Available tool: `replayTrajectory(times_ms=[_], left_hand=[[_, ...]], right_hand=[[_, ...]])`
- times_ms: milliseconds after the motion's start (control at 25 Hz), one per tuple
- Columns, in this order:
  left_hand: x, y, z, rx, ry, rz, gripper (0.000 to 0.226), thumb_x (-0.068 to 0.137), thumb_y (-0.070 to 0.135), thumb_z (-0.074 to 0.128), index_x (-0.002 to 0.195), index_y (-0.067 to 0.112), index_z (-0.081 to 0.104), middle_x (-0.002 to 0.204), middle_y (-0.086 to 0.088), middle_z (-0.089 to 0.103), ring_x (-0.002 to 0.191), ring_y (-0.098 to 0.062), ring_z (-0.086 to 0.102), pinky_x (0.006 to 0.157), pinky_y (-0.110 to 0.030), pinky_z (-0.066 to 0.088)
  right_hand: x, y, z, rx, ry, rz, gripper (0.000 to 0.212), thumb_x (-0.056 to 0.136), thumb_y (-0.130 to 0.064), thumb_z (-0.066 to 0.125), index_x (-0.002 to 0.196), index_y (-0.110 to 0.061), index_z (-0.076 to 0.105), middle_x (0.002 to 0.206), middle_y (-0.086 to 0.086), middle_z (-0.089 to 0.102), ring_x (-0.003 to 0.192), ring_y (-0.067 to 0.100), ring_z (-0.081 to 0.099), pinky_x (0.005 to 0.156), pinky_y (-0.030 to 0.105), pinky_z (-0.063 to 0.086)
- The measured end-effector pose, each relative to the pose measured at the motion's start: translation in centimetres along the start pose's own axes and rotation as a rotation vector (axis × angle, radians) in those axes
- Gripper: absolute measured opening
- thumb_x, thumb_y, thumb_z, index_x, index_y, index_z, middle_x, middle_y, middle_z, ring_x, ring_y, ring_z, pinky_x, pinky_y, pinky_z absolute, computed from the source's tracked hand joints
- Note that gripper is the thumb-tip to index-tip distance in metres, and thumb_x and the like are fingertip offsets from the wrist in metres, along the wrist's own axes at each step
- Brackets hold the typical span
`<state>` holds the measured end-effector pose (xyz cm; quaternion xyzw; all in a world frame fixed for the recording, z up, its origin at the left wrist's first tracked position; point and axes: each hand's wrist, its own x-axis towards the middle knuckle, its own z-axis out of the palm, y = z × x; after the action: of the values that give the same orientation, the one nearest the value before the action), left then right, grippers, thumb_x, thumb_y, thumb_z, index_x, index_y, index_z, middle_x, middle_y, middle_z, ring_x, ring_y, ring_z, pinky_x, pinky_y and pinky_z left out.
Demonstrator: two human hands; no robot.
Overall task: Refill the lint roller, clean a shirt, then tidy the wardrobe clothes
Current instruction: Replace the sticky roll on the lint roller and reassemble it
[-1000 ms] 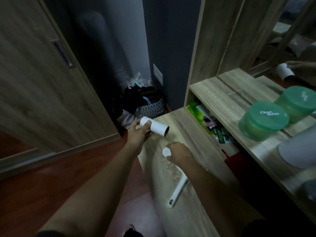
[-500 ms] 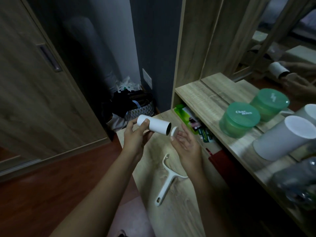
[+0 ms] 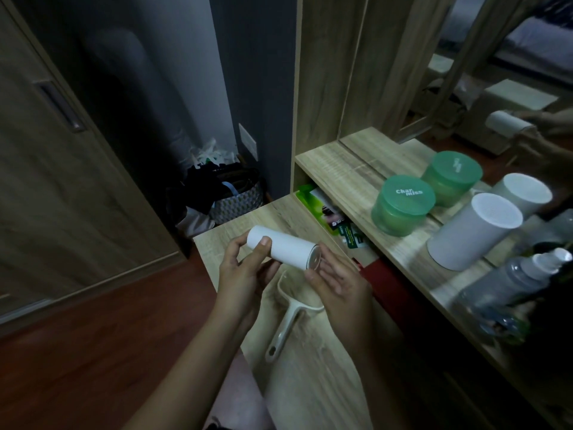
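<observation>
White refill roll (image 3: 283, 250) gripped by left hand (image 3: 245, 271), end cap (image 3: 313, 258) now seated, right hand (image 3: 339, 282) open against it

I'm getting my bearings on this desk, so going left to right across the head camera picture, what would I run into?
Wardrobe door → basket of bags → left hand → white refill roll → right hand → green jar → white canister → clear spray bottle.

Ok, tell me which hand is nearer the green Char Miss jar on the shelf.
Right hand: just below-left of the green jar. Left hand sits farther left, holding the white roll.
</observation>
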<state>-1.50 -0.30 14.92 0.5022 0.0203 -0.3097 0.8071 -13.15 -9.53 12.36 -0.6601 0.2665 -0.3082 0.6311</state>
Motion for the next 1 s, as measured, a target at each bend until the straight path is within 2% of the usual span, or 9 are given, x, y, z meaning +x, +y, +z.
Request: replayTrajectory(times_ms=[120, 240, 360, 440, 560, 640, 720, 840, 1000], left_hand=[[-0.3, -0.2, 0.2, -0.035, 0.004, -0.024, 0.015, 0.088, 0.013, 0.061, 0.102, 0.014, 0.057, 0.102, -0.010, 0.066, 0.082, -0.017, 0.071, 0.072, -0.024, 0.058], [-0.4, -0.6, 0.7, -0.112, 0.021, -0.106, 0.009, 0.090, 0.014, 0.059, 0.096, 0.014, 0.052, 0.099, -0.010, 0.063, 0.079, -0.013, 0.071, 0.072, -0.023, 0.058], [-0.2, -1.5, 0.6, -0.101, 0.054, -0.193, 0.012, 0.092, 0.015, 0.057, 0.090, 0.014, 0.045, 0.107, -0.014, 0.057, 0.092, -0.022, 0.066, 0.064, -0.021, 0.058], [-0.2, -1.6, 0.5, -0.055, 0.063, -0.236, 0.014, 0.092, 0.015, 0.057, 0.091, 0.012, 0.043, 0.109, -0.017, 0.055, 0.089, -0.027, 0.066, 0.063, -0.023, 0.059], [-0.2, -1.1, 0.3, 0.065, 0.038, -0.288, 0.020, 0.090, 0.014, 0.055, 0.105, 0.010, 0.042, 0.116, -0.020, 0.051, 0.089, -0.031, 0.067, 0.067, -0.027, 0.060], [-0.1, -0.7, 0.2, 0.159, -0.036, -0.333, 0.030, 0.091, 0.014, 0.050, 0.120, 0.015, 0.042, 0.120, -0.019, 0.050, 0.091, -0.032, 0.065, 0.067, -0.029, 0.060], [-0.3, -0.6, 0.3, 0.218, -0.116, -0.398, 0.033, 0.093, 0.016, 0.044, 0.126, 0.011, 0.045, 0.113, -0.019, 0.055, 0.090, -0.029, 0.064, 0.070, -0.030, 0.060], [-0.4, -0.8, 0.5, 0.146, -0.119, -0.499, 0.033, 0.092, 0.015, 0.040, 0.119, -0.004, 0.046, 0.101, -0.019, 0.050, 0.091, -0.034, 0.059, 0.076, -0.037, 0.058], [-0.1, -0.4, 0.5, 0.149, -0.228, -0.581, 0.051, 0.089, 0.029, 0.036, 0.128, -0.002, 0.046, 0.103, -0.017, 0.048, 0.085, -0.027, 0.053, 0.084, -0.045, 0.052]], right_hand=[[0.3, 0.3, 0.2, 0.012, -0.015, -0.010, 0.052, 0.081, -0.006, 0.068, 0.125, -0.027, 0.049, 0.122, -0.012, 0.055, 0.103, -0.014, 0.057, 0.084, 0.008, 0.047], [0.8, 0.2, 0.8, -0.140, 0.016, -0.089, 0.048, 0.089, -0.026, 0.060, 0.134, -0.021, 0.044, 0.132, -0.003, 0.053, 0.114, -0.007, 0.054, 0.092, 0.014, 0.048], [1.0, 0.2, 1.2, -0.306, 0.043, -0.215, 0.046, 0.094, -0.028, 0.045, 0.138, -0.013, 0.042, 0.126, 0.003, 0.045, 0.113, -0.015, 0.044, 0.086, 0.003, 0.040], [1.5, 0.3, 0.9, -0.342, 0.037, -0.232, 0.045, 0.094, -0.027, 0.043, 0.136, -0.012, 0.045, 0.119, 0.000, 0.043, 0.107, -0.020, 0.041, 0.082, -0.001, 0.037], [2.1, 0.9, 0.2, -0.375, 0.050, -0.254, 0.047, 0.093, -0.040, 0.040, 0.131, -0.017, 0.054, 0.117, -0.009, 0.052, 0.104, -0.008, 0.052, 0.084, 0.017, 0.049], [2.5, 1.3, 0.1, -0.288, 0.099, -0.252, 0.037, 0.092, -0.039, 0.044, 0.120, -0.021, 0.061, 0.118, -0.010, 0.060, 0.109, 0.003, 0.058, 0.086, 0.034, 0.054], [2.8, 1.3, 0.2, -0.220, 0.099, -0.242, 0.028, 0.091, -0.039, 0.048, 0.114, -0.032, 0.061, 0.119, -0.007, 0.064, 0.111, 0.007, 0.061, 0.086, 0.040, 0.055], [2.9, 0.5, 0.3, -0.217, -0.043, -0.163, 0.026, 0.090, -0.037, 0.053, 0.116, -0.036, 0.058, 0.115, -0.010, 0.065, 0.100, 0.004, 0.065, 0.079, 0.032, 0.056], [2.8, 0.0, 0.5, -0.150, -0.176, -0.115, 0.029, 0.091, -0.013, 0.058, 0.114, -0.030, 0.057, 0.094, -0.018, 0.066, 0.086, 0.002, 0.067, 0.068, 0.020, 0.055]])
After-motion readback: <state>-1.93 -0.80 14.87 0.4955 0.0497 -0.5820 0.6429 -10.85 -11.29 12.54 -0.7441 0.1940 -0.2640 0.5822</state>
